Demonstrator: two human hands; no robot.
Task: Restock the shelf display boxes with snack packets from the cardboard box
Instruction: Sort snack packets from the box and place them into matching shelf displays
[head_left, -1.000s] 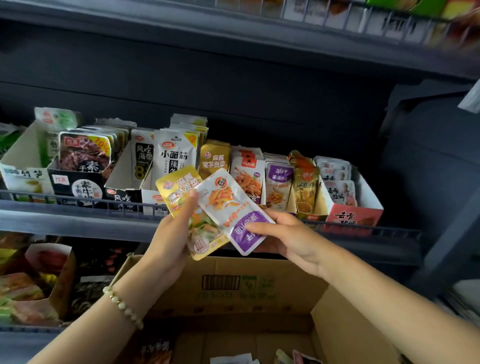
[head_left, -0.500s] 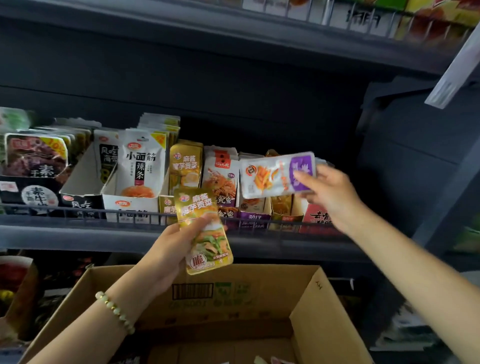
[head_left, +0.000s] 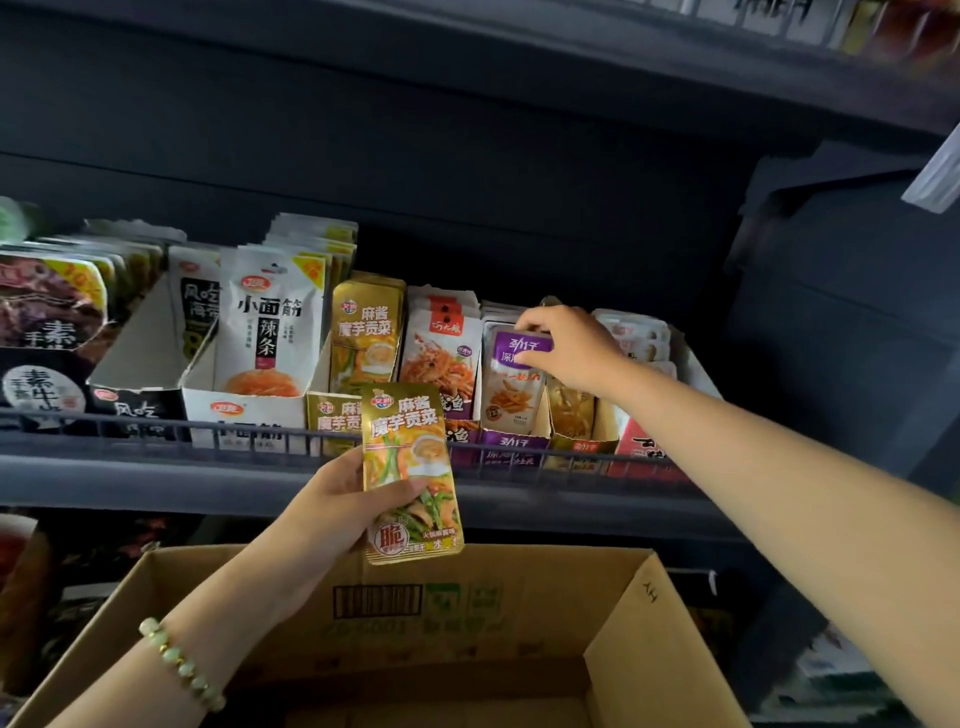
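hands split between shelf and stock: your left hand (head_left: 332, 499) grips a gold packet (head_left: 413, 473) upright, thumb laid across its printed front and the fingers curled behind it, out of sight. the gold packet hangs in front of the wire rail (head_left: 208, 423) of the shelf (head_left: 156, 478), overlapping the gold display box (head_left: 332, 415) that carries the same design. its lower edge sits above the far wall of the cardboard box (head_left: 519, 597), which stands open below the shelf. a bead bracelet (head_left: 179, 662) circles your left wrist.

your right hand (head_left: 566, 348) reaches across to the purple display box (head_left: 514, 447), two boxes to the right of the gold one. its fingers curl over the top edge of a purple-topped packet (head_left: 511, 384) while the thumb presses the purple band on the front, so the hand pinches the packet at its head. the packet stands upright at the front of the row in that box, its foot down behind the box's low front wall.

between those two boxes stands a row of red-and-white packets (head_left: 441, 353). left of the gold one, tall white packets (head_left: 265, 322) fill a white display box (head_left: 244, 410). a barcode label (head_left: 376, 600) shows on the far wall of the cardboard box.
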